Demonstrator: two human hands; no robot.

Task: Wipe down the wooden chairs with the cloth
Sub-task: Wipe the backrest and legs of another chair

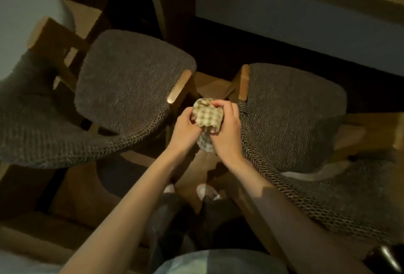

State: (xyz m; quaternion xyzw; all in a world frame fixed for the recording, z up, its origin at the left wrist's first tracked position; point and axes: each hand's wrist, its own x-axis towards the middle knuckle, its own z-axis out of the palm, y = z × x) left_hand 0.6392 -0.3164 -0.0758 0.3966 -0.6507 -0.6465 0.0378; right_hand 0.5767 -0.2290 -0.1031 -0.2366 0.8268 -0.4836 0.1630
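Between two wooden chairs I hold a green-and-cream checked cloth (207,116), bunched up, with both hands. My left hand (185,130) grips its left side and my right hand (227,130) curls over its right side and top. The left chair (131,81) has a grey woven seat and a wooden arm end (179,86) just up-left of the cloth. The right chair (290,116) has the same seat, and its wooden arm end (243,83) stands just up-right of the cloth. The cloth touches neither chair.
A dark table edge (295,18) runs across the upper right behind the chairs. A pale round tabletop (24,18) shows at the upper left above another wooden frame (59,39). My legs and shoes (206,190) stand on the wooden floor in the gap between the chairs.
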